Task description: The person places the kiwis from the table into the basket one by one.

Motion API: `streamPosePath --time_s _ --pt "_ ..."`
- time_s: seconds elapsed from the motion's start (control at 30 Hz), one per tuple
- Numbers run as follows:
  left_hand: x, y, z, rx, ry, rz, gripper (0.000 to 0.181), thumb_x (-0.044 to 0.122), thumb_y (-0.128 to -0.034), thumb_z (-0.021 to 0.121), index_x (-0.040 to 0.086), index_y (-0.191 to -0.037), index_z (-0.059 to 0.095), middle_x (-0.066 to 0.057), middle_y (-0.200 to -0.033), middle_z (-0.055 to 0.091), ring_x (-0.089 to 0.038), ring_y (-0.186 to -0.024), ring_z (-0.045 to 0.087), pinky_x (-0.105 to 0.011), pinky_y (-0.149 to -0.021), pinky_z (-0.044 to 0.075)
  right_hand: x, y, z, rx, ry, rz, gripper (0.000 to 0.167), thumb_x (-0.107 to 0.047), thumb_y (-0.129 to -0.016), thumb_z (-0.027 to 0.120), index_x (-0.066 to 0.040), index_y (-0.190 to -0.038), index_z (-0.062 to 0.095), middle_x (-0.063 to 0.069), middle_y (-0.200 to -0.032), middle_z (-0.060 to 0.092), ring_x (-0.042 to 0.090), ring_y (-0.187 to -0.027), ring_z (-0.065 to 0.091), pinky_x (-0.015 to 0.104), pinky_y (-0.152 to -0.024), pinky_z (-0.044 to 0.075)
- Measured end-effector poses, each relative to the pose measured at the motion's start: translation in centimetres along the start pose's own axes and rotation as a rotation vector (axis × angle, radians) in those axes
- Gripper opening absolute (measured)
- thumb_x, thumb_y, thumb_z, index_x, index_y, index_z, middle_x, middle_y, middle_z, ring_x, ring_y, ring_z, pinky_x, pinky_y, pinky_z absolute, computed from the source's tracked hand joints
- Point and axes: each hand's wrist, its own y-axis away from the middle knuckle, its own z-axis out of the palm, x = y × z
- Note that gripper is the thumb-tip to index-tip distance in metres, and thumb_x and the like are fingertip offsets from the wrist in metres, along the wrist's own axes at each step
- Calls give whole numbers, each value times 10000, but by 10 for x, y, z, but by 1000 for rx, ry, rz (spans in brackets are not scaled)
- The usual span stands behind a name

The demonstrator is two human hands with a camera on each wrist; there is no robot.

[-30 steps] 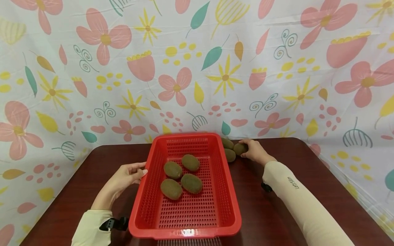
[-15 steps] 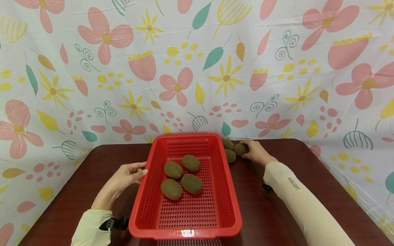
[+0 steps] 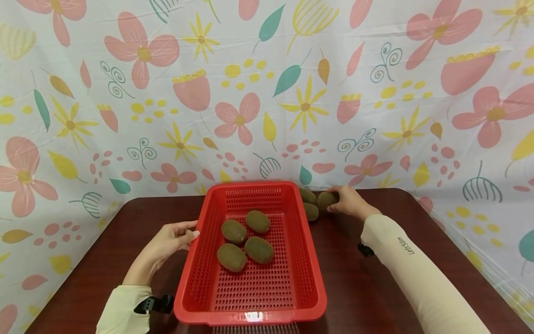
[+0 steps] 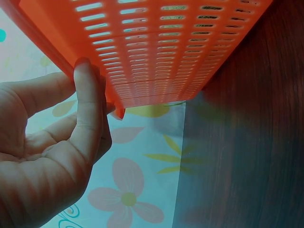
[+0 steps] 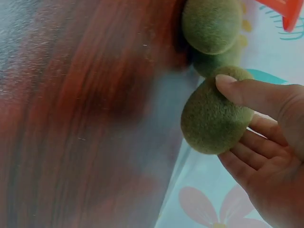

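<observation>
A red perforated plastic basket [image 3: 288, 297] stands on the table with several brown kiwis [image 3: 232, 257] inside. My left hand [image 3: 168, 243] holds the basket's left rim; in the left wrist view, the thumb and fingers [image 4: 88, 109] pinch that edge. Beyond the right wall, my right hand [image 3: 350, 202] grips a kiwi [image 5: 216, 116] between thumb and fingers. In the right wrist view this kiwi looks tilted and raised off the table. Just to its left lie two more kiwis [image 3: 310, 212], partly hidden by the basket in the head view.
The dark wooden table [image 3: 354, 278] carries everything. A floral cloth [image 3: 267, 93] hangs right behind its back edge. Under the basket's front edge, a slatted grey strip [image 3: 256, 329] shows at the bottom of the head view.
My right hand has shifted slightly right and lifted its kiwi a little, which now shows larger. The left hand and the basket stay in place.
</observation>
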Motion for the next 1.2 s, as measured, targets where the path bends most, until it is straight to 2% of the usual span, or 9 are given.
streamPosePath --time_s 0.2,0.33,0.47,0.73,0.9,1.03,1.2 --pt "2 0 0 -7 4 11 532 191 -967 590 -51 -1412 427 -169 -1031 664 -281 -836 680 -433 -816 552 -9 1 -12 -46 -43 42 572 -114 -783 784 146 -1236 551 289 -1143 612 327 -922 610 426 -758 532" --pt "3 0 -1 -17 1 25 544 193 -969 586 -66 -1415 412 -173 -1028 663 -274 -838 678 -426 -809 554 -14 1 -19 -61 -42 50 587 -140 -796 782 145 -1250 542 299 -1171 601 372 -1004 603 452 -813 525" --pt "2 -1 0 -4 6 12 535 195 -963 597 -51 -1409 432 -165 -1014 665 -273 -832 676 -428 -810 553 -19 0 -24 -65 -41 45 591 -169 -803 783 135 -1253 549 291 -1189 602 403 -1077 582 506 -902 481" --pt "2 -1 0 -13 0 22 543 191 -971 583 -70 -1414 410 -169 -1035 664 -265 -837 677 -423 -806 555 -33 -4 -35 -88 -84 35 608 -210 -827 767 130 -1276 538 280 -1203 605 395 -1091 590 496 -907 487" --pt "3 0 0 -10 6 19 551 196 -970 585 -69 -1418 404 -170 -1042 663 -267 -840 674 -418 -804 556 -45 -6 -43 -89 -95 25 604 -228 -828 768 112 -1278 551 254 -1196 621 372 -1089 599 483 -903 490" --pt "1 -1 0 -4 -2 10 548 200 -966 592 -62 -1414 417 -167 -1031 664 -276 -842 676 -430 -813 552 -52 -7 -48 -77 -93 14 587 -237 -825 773 77 -1279 572 214 -1175 646 312 -1030 624 418 -844 508" --pt "-1 0 1 -1 -3 9 545 197 -960 600 -61 -1408 426 -165 -1016 663 -281 -839 676 -437 -816 551 -62 -10 -53 -61 -91 2 603 -253 -822 776 65 -1289 568 221 -1201 631 328 -1059 611 421 -838 509"
